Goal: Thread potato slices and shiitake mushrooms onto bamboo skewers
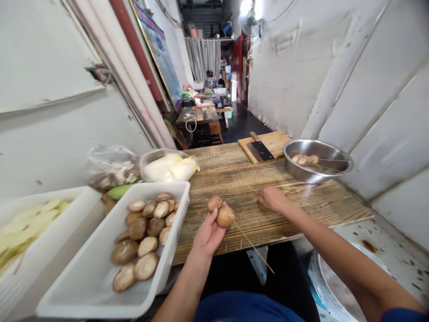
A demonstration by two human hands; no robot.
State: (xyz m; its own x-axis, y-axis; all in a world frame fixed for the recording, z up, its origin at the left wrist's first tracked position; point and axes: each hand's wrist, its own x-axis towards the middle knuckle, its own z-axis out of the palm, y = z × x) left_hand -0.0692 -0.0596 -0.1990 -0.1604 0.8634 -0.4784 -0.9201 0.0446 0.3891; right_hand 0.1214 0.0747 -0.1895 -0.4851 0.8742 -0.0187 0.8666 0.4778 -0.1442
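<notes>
My left hand point(208, 235) is closed on two brown mushrooms point(221, 211) threaded on a thin bamboo skewer point(253, 246), which slants down toward me over the table edge. My right hand point(273, 198) rests on the wooden tabletop point(301, 205) with its fingers curled; what they pinch, if anything, is hidden. To the left stands a white plastic tray point(100, 277) holding several loose mushrooms point(144, 232). At the back right a steel bowl point(318, 172) holds finished mushroom skewers point(304, 159).
A cleaver point(261, 150) lies on a wooden cutting board point(276, 142) behind the bowl. Plastic bags of vegetables point(169, 166) sit at the back left, and another white tray point(40, 237) with pale slices at far left. A person sits far down the corridor.
</notes>
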